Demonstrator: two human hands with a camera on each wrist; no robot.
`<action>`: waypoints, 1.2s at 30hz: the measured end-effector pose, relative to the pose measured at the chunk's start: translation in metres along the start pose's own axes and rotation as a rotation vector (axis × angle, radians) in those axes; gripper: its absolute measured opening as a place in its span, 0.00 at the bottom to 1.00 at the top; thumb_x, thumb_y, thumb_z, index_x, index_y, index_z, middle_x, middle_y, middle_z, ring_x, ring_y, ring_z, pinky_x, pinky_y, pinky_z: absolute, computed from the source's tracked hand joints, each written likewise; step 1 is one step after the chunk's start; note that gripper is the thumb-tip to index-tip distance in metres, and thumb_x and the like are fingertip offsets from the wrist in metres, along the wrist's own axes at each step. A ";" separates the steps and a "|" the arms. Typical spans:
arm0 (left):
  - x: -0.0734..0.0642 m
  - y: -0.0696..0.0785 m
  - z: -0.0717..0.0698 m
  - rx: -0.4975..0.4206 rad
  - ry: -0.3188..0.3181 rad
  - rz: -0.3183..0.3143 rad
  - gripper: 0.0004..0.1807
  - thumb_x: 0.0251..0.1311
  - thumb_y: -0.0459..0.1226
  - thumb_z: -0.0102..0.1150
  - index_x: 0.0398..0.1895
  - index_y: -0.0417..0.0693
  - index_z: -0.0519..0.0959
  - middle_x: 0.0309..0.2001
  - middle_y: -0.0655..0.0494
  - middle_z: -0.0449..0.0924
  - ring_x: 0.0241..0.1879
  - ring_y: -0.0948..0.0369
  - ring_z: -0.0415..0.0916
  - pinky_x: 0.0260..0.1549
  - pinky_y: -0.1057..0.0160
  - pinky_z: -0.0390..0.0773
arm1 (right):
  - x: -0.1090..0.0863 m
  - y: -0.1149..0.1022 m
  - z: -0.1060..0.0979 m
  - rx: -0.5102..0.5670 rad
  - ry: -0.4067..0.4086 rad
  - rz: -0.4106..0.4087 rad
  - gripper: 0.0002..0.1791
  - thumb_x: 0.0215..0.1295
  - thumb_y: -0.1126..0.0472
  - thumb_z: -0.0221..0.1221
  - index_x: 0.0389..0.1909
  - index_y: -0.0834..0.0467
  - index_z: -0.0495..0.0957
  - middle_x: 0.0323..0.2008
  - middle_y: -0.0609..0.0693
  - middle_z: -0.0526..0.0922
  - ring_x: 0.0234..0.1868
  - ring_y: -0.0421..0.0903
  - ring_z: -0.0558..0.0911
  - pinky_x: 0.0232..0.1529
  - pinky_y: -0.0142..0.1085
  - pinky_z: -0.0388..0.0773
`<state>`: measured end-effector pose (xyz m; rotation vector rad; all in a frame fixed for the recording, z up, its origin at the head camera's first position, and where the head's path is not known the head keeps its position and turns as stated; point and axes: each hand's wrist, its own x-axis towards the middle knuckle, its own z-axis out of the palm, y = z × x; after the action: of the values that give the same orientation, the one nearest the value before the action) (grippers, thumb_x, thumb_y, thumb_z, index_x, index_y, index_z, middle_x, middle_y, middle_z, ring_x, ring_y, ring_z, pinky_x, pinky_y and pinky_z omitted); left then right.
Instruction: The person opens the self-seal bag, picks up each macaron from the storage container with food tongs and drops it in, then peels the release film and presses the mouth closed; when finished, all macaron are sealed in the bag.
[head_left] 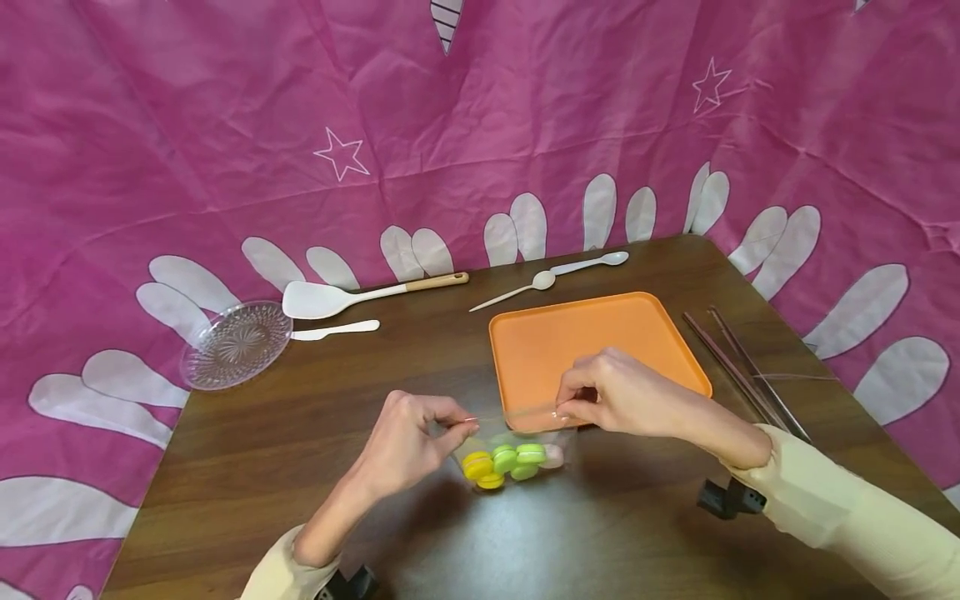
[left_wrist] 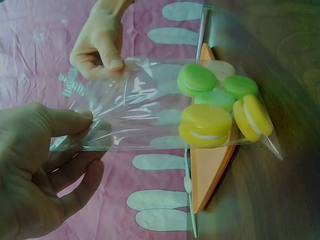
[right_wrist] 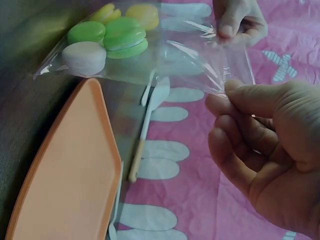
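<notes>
A clear plastic bag (left_wrist: 135, 110) hangs between my two hands, its top edge stretched taut. Several macarons lie in its bottom: yellow macarons (left_wrist: 206, 125), green macarons (right_wrist: 125, 37) and a pale, whitish macaron (right_wrist: 84, 58). My left hand (head_left: 408, 442) pinches one top corner between thumb and forefinger. The opposite corner is pinched by the thumb and forefinger of my right hand (head_left: 618, 396). In the head view the bag overlaps the near edge of an orange tray (head_left: 585, 333).
Behind the hands lie a white spatula with a wooden handle (head_left: 322, 300), a white knife (head_left: 337, 330), a wooden spoon (head_left: 543, 281) and a white spoon (head_left: 615, 258). A clear patterned plate (head_left: 240, 346) sits at the left edge. Thin metallic sticks (head_left: 738, 371) lie at the right.
</notes>
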<state>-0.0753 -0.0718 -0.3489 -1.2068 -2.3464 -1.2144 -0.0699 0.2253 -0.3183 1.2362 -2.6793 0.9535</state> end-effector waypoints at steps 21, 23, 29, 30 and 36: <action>0.000 0.001 0.002 -0.027 0.039 0.061 0.08 0.49 0.26 0.75 0.29 0.46 0.89 0.27 0.63 0.86 0.24 0.72 0.80 0.20 0.74 0.74 | 0.043 -0.030 0.025 -0.147 -0.040 -0.117 0.11 0.59 0.65 0.70 0.23 0.52 0.79 0.20 0.37 0.72 0.25 0.35 0.70 0.24 0.27 0.69; 0.000 -0.001 0.001 -0.030 0.039 0.053 0.08 0.49 0.26 0.75 0.29 0.47 0.89 0.27 0.64 0.86 0.24 0.72 0.80 0.19 0.74 0.73 | 0.037 -0.025 0.022 -0.114 -0.034 -0.116 0.10 0.60 0.65 0.70 0.23 0.53 0.80 0.21 0.36 0.73 0.25 0.34 0.70 0.24 0.26 0.70; -0.004 -0.007 -0.004 -0.054 0.036 0.021 0.09 0.49 0.25 0.75 0.29 0.48 0.89 0.26 0.65 0.86 0.23 0.73 0.78 0.16 0.75 0.69 | 0.019 -0.010 0.013 -0.067 0.010 -0.103 0.10 0.59 0.68 0.69 0.24 0.52 0.81 0.21 0.36 0.73 0.25 0.34 0.70 0.24 0.27 0.70; -0.005 -0.008 -0.004 -0.056 0.035 0.015 0.09 0.48 0.25 0.75 0.29 0.49 0.89 0.26 0.66 0.85 0.22 0.73 0.77 0.15 0.75 0.69 | 0.016 -0.008 0.012 -0.065 0.018 -0.103 0.11 0.59 0.69 0.69 0.24 0.52 0.81 0.22 0.36 0.73 0.25 0.34 0.70 0.24 0.27 0.70; -0.009 -0.010 -0.007 -0.061 0.022 0.011 0.09 0.50 0.26 0.74 0.29 0.49 0.89 0.26 0.66 0.86 0.23 0.73 0.78 0.17 0.74 0.71 | 0.002 -0.002 0.006 -0.010 0.041 -0.101 0.11 0.60 0.69 0.69 0.25 0.50 0.81 0.23 0.36 0.76 0.26 0.33 0.70 0.23 0.27 0.70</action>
<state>-0.0783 -0.0853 -0.3549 -1.2170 -2.3001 -1.2979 -0.0687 0.2194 -0.3216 1.3203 -2.5607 0.9407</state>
